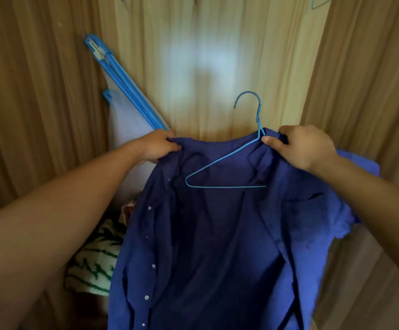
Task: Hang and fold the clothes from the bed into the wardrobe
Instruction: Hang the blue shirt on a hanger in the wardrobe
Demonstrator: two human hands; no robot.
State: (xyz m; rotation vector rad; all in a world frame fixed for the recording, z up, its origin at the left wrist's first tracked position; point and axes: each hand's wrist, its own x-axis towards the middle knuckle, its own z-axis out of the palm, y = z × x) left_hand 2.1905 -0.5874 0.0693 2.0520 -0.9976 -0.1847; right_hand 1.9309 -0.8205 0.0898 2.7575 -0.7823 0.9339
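Grip is the weak point. The left hand [160,146] has its fingers curled round a bunched fold of the navy shirt [217,246] at one shoulder. The right hand [298,146] pinches the other side of the collar, with its thumb pressed close to the neck of the blue wire hanger [222,160]; whether the wire itself is caught in that pinch I cannot tell. Between the two hands the shirt hangs open and unbuttoned in the air, inside facing the person, in front of the back panel of the wardrobe [217,55], not yet on any rail. One arm of the hanger disappears under the cloth by the right hand, while the other arm and the bottom bar lie bare against the inside of the shirt's back, so the left shoulder looks unseated. If the right hand is holding cloth alone, the hanger may tip or drop out as soon as either hand shifts. Thin wire gives an open shirt little to sit on, so pulling the left shoulder across too hard could drag the seated side off. The free hook points up and could catch the collar. Lower down, the hem hangs near a green-and-white patterned cloth [96,263] at the wardrobe's bottom left corner, and a blue-framed mesh panel [132,110] leans in that same corner, where a swinging sleeve could snag.
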